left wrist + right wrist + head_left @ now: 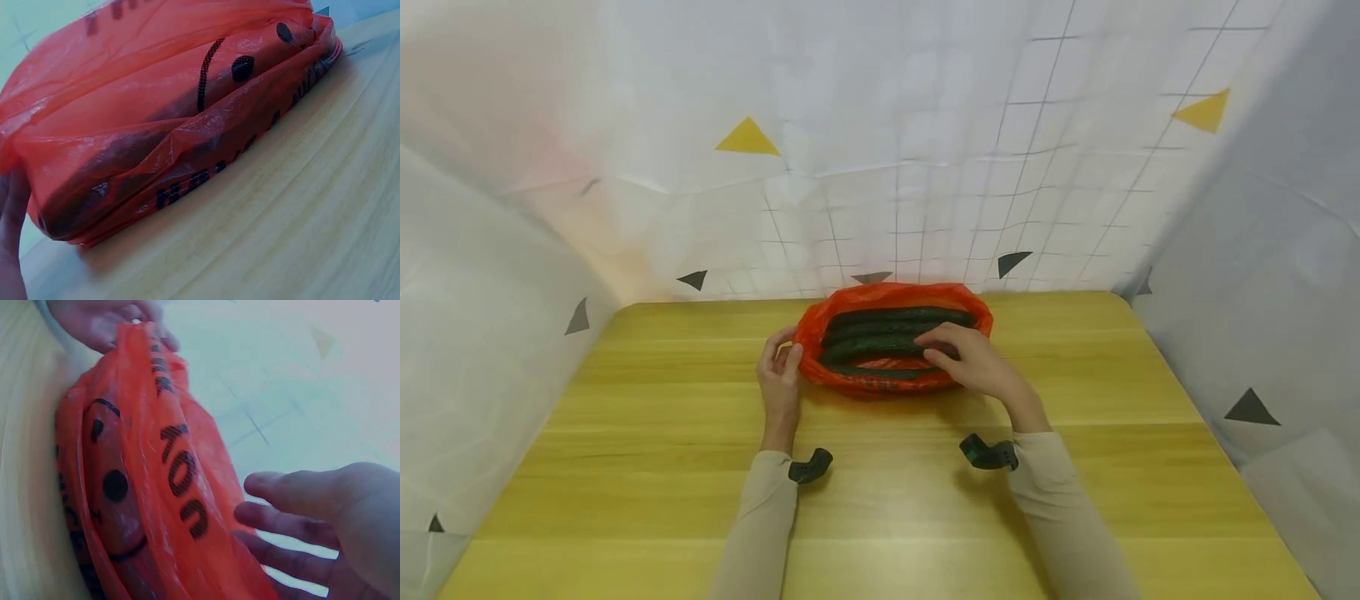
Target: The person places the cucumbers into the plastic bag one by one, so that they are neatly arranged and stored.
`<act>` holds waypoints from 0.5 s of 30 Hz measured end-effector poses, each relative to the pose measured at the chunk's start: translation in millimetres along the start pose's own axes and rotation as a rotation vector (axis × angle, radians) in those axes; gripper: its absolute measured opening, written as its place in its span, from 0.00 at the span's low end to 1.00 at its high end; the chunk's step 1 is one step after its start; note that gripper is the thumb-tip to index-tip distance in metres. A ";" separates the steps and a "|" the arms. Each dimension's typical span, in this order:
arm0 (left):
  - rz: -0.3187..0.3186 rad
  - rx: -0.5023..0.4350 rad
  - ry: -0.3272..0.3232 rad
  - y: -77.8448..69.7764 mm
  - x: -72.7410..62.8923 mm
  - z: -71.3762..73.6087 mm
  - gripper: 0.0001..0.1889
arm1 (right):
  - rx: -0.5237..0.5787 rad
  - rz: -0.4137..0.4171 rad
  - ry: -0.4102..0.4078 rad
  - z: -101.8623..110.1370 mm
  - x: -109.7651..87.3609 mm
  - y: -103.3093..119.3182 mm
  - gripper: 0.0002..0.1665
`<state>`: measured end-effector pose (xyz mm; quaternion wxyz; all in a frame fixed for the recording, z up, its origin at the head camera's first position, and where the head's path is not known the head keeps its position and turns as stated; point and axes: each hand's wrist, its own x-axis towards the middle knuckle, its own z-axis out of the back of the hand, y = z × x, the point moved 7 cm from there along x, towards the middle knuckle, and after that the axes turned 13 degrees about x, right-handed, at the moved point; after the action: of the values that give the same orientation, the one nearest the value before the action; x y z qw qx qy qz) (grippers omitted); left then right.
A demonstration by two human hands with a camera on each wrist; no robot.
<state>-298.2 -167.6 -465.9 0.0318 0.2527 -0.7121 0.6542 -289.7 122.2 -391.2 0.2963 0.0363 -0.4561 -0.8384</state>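
A red plastic bag (pixel 887 293) lies on its base with its mouth spread wide, and several dark green cucumbers (pixel 872 343) lie side by side inside. At the bag's left end my left hand (pixel 780 375) pinches the rim between thumb and fingers. My right hand (pixel 972 358) hovers over the right part of the opening, fingers loosely bent above the cucumbers, holding nothing. Black printing and a face pattern mark the bag's side (pixel 187 131) in the left wrist view. Through the right wrist view, the thumb and fingers of my right hand (pixel 312 531) stand apart beside the red plastic.
The bag sits near the back edge of a yellow wood-grain table (pixel 880 517). White sheeting (pixel 880 200) with grid lines and yellow and black triangles rises behind it and at both sides. A black device (pixel 988 454) is strapped at each wrist.
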 end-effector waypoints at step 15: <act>0.022 0.036 0.020 -5.4 3.7 1.2 0.16 | 0.081 -0.002 -0.186 54.2 -34.2 -13.4 0.15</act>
<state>-298.9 -170.0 -459.7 0.0274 0.2389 -0.7027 0.6696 -285.8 186.0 -377.4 0.2503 -0.0293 -0.5151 -0.8193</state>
